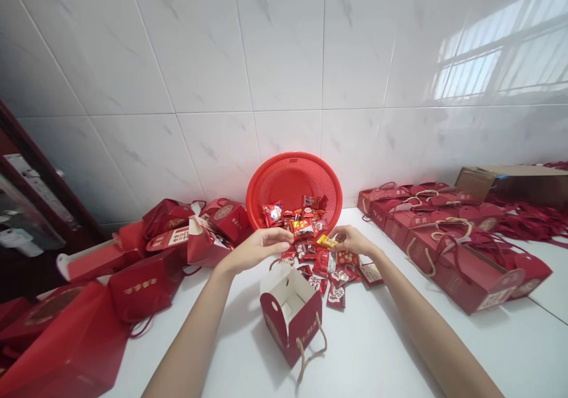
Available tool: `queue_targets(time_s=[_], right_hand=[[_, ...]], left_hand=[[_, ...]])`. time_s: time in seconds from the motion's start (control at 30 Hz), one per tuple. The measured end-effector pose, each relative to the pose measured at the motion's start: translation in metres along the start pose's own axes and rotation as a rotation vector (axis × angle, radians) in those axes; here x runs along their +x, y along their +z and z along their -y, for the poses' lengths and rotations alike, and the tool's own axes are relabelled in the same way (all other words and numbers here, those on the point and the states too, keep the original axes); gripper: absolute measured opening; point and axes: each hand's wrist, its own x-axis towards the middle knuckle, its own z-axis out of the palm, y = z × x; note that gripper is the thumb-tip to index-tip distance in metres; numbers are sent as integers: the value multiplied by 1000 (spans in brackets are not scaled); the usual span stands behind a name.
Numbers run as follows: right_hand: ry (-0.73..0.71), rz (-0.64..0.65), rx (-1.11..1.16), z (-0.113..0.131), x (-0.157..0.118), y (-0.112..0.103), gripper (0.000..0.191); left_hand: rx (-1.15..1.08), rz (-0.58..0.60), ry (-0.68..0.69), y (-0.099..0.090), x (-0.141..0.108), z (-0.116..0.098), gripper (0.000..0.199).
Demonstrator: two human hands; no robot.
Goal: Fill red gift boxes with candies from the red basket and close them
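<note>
A red plastic basket (295, 164) leans tilted against the wall, and wrapped candies (326, 262) spill from it onto the white table. My right hand (352, 240) pinches a small yellow packet (327, 242) at the right of the pile. At the pile's left side, my left hand (261, 247) is held with fingers apart and nothing in it. Nearer to me stands an open red box (293, 321) with a pale inside and a rope handle hanging at its right. No candy shows in the visible part of the box.
Several red boxes (146, 285) are heaped on the left. More red gift boxes (457, 268) stand in rows on the right, beside a cardboard box (477, 180) and red ribbons (528, 217). A tiled wall (288, 61) rises behind the table (364, 350).
</note>
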Motion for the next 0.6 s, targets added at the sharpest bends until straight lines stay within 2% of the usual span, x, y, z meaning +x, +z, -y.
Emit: queue_targets(time_s=[0.1, 0.33, 0.47, 0.57, 0.6], right_hand=[[-38, -47, 53, 9, 2, 0, 23], [-60, -378, 105, 30, 37, 30, 26], [-20, -424, 111, 36, 52, 40, 17], [69, -472, 100, 29, 46, 34, 3], [110, -488, 98, 25, 42, 31, 4]], left_hand=[[19, -1, -20, -3, 3, 9, 44], [106, 25, -89, -3, 13, 31, 49], [148, 19, -137, 1, 17, 44, 52], [173, -2, -149, 5, 20, 53, 53], [177, -5, -150, 6, 22, 56, 53]])
